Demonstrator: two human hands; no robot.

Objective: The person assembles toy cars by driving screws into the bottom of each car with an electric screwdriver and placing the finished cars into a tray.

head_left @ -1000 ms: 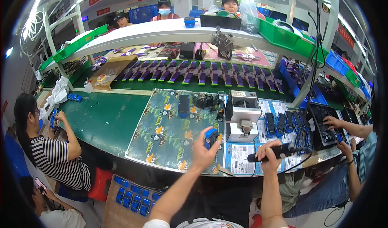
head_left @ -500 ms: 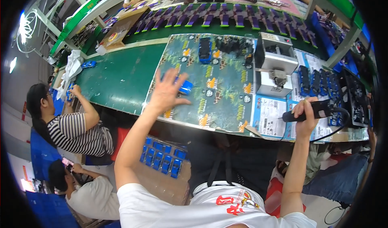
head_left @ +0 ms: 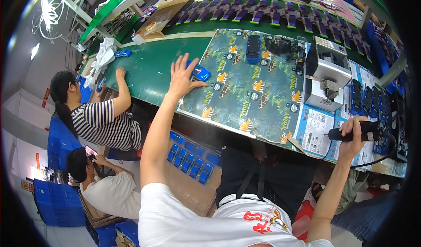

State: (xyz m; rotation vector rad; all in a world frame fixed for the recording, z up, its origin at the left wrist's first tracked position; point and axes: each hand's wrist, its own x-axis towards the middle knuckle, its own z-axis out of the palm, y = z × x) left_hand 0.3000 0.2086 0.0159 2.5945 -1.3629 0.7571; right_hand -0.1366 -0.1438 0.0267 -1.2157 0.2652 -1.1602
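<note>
Left hand (head_left: 180, 78) was splayed wide by a blue car (head_left: 201, 73), right hand (head_left: 352, 142) gripped a black tool (head_left: 369, 131) near a silver machine (head_left: 329, 87); cardboard (head_left: 182, 190) held more cars (head_left: 187, 163).

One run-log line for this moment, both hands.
left hand: open, fingers spread beside blue toy car, contact unclear | car: at animal-print sheet's left edge | right hand: gripping black electric screwdriver, tip pointing left

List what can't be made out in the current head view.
All head view:
Blue toy car: partly behind a finger of the left hand; contact unclear.
Black tool: grip covered by the right hand.
Black parts: too small, jumbled.
Seated co-worker's blue item: too small.
</note>
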